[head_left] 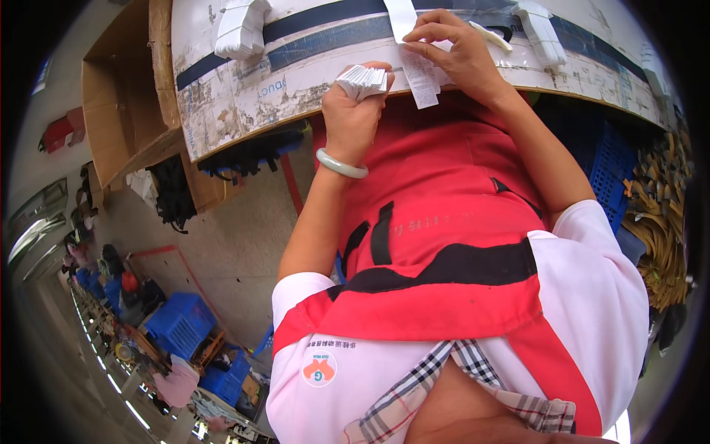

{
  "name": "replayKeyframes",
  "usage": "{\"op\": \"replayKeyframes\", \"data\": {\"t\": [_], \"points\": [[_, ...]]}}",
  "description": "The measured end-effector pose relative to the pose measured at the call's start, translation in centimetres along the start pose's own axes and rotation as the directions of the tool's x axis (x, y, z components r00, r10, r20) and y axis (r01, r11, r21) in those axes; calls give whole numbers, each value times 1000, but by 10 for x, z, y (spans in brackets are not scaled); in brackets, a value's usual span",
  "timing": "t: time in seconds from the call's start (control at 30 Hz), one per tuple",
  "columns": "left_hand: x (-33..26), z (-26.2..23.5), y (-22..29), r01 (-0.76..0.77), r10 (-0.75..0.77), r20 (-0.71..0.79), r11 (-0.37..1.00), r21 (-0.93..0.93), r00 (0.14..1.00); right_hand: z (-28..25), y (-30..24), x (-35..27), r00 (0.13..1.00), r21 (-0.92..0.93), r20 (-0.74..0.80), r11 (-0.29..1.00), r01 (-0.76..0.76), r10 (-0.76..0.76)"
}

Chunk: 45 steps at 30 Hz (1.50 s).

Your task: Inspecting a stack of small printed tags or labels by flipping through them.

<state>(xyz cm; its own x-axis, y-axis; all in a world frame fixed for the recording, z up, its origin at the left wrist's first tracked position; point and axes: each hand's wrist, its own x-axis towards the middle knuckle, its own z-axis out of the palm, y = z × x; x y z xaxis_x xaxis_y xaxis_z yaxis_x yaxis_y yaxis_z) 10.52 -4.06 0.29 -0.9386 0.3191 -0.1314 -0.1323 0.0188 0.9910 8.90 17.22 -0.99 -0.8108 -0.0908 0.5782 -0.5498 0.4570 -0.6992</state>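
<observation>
Plaid collar (399, 392) nearest, left fingers (389, 78) hold slips (361, 80).

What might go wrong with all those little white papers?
The thick bundle of small white paper labels might slip and scatter, since only the left hand holds it. The narrow white printed paper strip may crease or tear where the right hand pinches it.
</observation>
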Motion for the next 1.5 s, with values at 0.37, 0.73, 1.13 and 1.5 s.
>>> {"op": "replayKeyframes", "data": {"t": [0.37, 0.73, 1.13, 1.5], "points": [[3, -4, 8, -225, 225, 15, 974, 11, 974, -16, -51, -1, 874, 136, 315, 894, -426, 369], [-4, -2, 1, -199, 200, 10, 978, -64, 980, -13, -53, -3, 868, 209, 322, 866, -454, 377], [-6, 0, -7, -159, 162, 29, 985, -71, 986, -11, -49, -7, 845, 191, 373, 860, -474, 383], [-4, -1, -11, 374, -187, 383, 779, -504, 905, -2, -53, -9, 650, 401, 590, 526, -750, 479]]}}
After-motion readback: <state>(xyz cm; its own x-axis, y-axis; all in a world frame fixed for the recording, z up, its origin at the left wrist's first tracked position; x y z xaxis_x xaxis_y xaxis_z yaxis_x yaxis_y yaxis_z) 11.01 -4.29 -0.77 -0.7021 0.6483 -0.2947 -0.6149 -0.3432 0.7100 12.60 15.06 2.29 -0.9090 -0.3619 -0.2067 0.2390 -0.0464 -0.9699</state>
